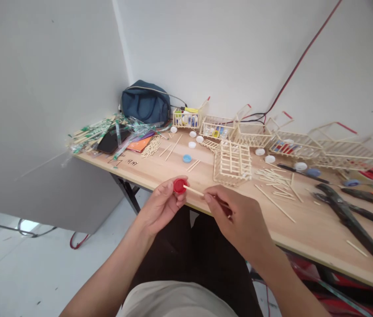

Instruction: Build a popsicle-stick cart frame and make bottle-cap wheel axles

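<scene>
Between the fingers of my left hand is a red bottle cap, its hollow side facing up toward me. My right hand pinches a thin wooden stick. The stick's far tip reaches the cap's rim; whether it touches the inside I cannot tell. Both hands are held over the table's front edge. Just beyond my right hand, a small cart-like frame of sticks stands on the table. A blue cap lies behind the red one.
Several stick-built carts line the wall, some with caps inside. Loose sticks are scattered to the right, near large black-handled pliers. A blue bag, a dark phone-like slab and wrapped chopsticks occupy the left end.
</scene>
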Available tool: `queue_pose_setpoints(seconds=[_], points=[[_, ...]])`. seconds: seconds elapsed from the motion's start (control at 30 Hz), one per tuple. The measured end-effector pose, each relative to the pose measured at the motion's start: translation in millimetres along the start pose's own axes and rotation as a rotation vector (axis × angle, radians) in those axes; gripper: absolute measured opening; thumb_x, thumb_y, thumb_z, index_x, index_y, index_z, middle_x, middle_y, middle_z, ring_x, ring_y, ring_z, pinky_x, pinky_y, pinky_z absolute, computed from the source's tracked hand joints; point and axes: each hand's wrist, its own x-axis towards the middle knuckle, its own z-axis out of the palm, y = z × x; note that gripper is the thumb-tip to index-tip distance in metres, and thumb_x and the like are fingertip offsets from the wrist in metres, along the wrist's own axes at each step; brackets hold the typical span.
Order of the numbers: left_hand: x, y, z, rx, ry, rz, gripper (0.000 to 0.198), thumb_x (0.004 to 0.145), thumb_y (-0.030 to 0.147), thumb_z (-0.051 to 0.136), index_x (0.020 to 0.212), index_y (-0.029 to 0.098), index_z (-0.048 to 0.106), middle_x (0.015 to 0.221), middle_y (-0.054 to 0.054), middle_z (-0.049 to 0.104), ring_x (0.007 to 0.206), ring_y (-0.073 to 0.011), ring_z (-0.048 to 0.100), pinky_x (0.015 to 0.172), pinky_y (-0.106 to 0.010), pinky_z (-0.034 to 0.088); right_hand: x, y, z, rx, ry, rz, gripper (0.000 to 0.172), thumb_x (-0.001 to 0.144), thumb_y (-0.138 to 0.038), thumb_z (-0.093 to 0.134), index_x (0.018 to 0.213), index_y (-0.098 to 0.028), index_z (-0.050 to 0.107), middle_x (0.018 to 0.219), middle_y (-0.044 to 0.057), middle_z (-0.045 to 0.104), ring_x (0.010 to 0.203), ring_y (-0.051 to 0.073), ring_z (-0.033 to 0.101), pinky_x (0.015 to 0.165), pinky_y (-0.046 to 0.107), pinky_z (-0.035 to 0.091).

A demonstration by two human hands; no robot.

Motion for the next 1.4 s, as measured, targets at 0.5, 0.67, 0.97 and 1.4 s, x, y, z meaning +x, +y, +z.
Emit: queue_pose_setpoints(seconds=[0.5, 0.67, 0.97, 1.4], points=[[4, -19, 15.1, 0.101, -0.070, -0.045, 0.042, 0.066, 0.034, 0.085, 0.100, 0.011, 0.075, 0.085, -0.006, 0.067, 0.060, -0.0051, 0.051, 0.061, -0.019, 0.045, -21, 11, -4, -0.153, 0.083, -0.001, 0.020, 0.094, -0.024, 0.048, 0.084, -0.022, 0.066, 0.079, 0.000, 0.072, 0.068, 0.015, 0.063, 0.063, 0.025, 0.039], [7, -22, 12.0, 0.114, -0.054, -0.057, 0.041, 0.064, 0.033, 0.087, 0.098, 0.013, 0.076, 0.081, -0.005, 0.070, 0.060, -0.0056, 0.054, 0.063, -0.019, 0.046, -23, 9, -3, -0.207, 0.071, 0.009, 0.024, 0.095, -0.025, 0.046, 0.081, -0.021, 0.065, 0.076, 0.001, 0.071, 0.068, 0.016, 0.063, 0.061, 0.026, 0.037], [7, -17, 16.0, 0.337, -0.012, 0.065, 0.034, 0.057, 0.027, 0.090, 0.088, 0.017, 0.079, 0.087, -0.005, 0.069, 0.080, -0.0131, 0.062, 0.074, -0.022, 0.047, -27, 5, -3, 0.037, -0.012, 0.239, 0.032, 0.095, -0.034, 0.044, 0.076, -0.021, 0.066, 0.051, -0.004, 0.053, 0.045, 0.011, 0.045, 0.051, 0.024, 0.030], [7, 1, 25.8, 0.833, -0.309, 0.232, 0.028, 0.070, 0.017, 0.081, 0.098, 0.018, 0.078, 0.091, -0.005, 0.061, 0.074, -0.0101, 0.051, 0.065, -0.022, 0.040, -45, 29, 9, 0.660, -0.157, 0.507, 0.042, 0.094, -0.052, 0.045, 0.076, -0.018, 0.061, 0.048, -0.008, 0.032, 0.044, 0.008, 0.025, 0.045, 0.023, 0.020]])
